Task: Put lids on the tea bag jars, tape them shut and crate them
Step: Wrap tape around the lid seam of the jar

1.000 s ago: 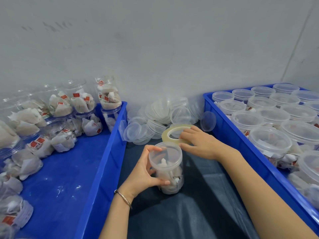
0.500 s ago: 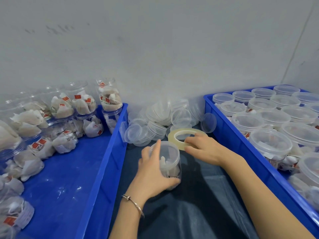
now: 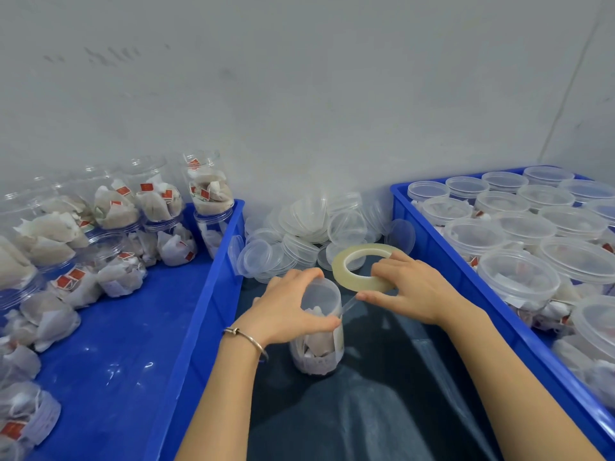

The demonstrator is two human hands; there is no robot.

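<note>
A lidded jar (image 3: 317,331) of tea bags stands upright, long axis vertical, on the dark sheet (image 3: 382,410). The left hand (image 3: 289,314) grips its upper part from the left. Just right of the jar, the right hand (image 3: 411,291) pinches a tape roll (image 3: 361,269), a strip running to the jar's rim.

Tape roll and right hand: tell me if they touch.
Touching. The head view shows the right hand with its fingers laid over the near rim of the tape roll, and a strip of tape running to the jar.
</note>
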